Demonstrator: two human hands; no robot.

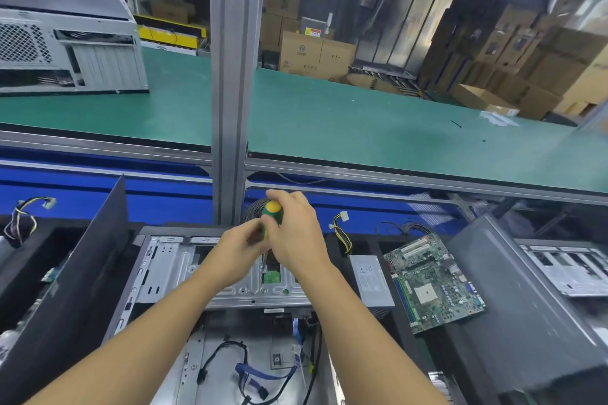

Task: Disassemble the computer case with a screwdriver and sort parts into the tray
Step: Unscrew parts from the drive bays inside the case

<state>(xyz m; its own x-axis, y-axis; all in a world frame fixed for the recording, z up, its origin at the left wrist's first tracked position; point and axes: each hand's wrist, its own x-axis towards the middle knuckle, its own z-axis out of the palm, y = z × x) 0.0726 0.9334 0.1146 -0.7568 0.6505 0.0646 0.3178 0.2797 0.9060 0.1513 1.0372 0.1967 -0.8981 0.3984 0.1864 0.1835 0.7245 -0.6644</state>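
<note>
Screwdriver (272, 212), green-yellow handle, stands upright over the open computer case (171, 266) at near centre, with its shaft running down into the metal drive bay. Right hand (296, 233) is wrapped round the handle top, and left hand (237, 253) pinches the lower handle with its fingertips. Just right of the case, a black tray (403, 325) holds a grey power supply (371, 279) and a green motherboard (434, 283); a second case (65, 49) sits on the green belt (329, 115) far left.

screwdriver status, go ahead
Right hand grips screwdriver handle, left hand pinches it lower. Shaft points down into computer case. Nothing seen in the way.
</note>
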